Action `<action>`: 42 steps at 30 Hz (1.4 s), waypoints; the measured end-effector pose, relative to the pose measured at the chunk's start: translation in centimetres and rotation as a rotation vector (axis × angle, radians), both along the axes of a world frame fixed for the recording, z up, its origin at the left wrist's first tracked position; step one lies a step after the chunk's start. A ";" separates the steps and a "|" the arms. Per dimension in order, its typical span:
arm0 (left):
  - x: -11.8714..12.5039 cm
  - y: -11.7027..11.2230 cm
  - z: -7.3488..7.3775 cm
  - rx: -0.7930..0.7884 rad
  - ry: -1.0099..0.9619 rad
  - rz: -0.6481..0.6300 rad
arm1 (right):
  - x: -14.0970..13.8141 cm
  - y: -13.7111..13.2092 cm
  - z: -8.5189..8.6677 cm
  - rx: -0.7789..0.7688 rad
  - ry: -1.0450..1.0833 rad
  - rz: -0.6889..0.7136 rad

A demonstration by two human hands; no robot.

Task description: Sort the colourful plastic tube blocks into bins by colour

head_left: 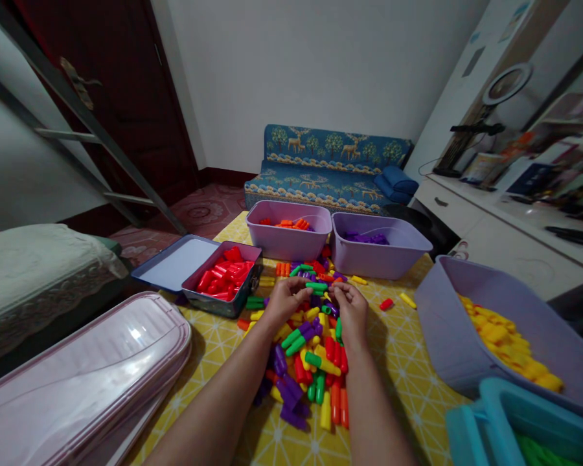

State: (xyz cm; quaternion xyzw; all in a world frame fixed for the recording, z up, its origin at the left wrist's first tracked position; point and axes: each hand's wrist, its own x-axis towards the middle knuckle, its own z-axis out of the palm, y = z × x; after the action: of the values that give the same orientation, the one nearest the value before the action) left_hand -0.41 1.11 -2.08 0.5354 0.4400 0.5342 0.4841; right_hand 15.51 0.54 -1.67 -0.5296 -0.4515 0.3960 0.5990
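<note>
Both my hands are over a mixed heap of bullet-shaped plastic building pieces (315, 336) in green, yellow, red, orange and purple. My left hand (287, 299) is closed in a pinch at the far part of the heap, with a green bullet-shaped piece (317, 286) at its fingertips. Just to the right, my right hand (352, 305) has its thumb and fingers pressed together near that piece's other end. Whatever lies between the right fingertips is too small to make out. Some pieces in the heap are joined in pairs, and my hands cover part of it.
Behind the heap stand a purple bin of orange pieces (289, 243) and a purple bin of purple pieces (379, 262). A lidded tin (223, 304) holds red ones. At right are a bin of yellow pieces (447, 349) and a turquoise bin (490, 414). Pink lids (87, 369) lie left.
</note>
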 end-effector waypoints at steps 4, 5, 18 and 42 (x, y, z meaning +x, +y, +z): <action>0.0 0.0 0.0 0.005 0.013 0.003 | -0.1 -0.1 0.2 0.009 0.013 0.016; -0.1 0.0 0.0 0.005 0.012 0.004 | -0.2 -0.2 0.3 0.014 0.000 0.033; 0.1 -0.2 0.7 -0.024 -0.025 0.015 | -0.8 -1.1 2.7 0.147 -0.118 0.080; -0.1 -0.1 0.5 0.035 0.222 0.056 | 2.5 -0.6 5.5 0.081 -0.261 -0.168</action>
State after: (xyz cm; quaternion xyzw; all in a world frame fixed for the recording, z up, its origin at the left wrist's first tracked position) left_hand -0.54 0.97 -1.58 0.5871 0.4963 0.4926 0.4080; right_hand 17.97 -0.05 3.84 -0.5880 -0.4951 0.2539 0.5870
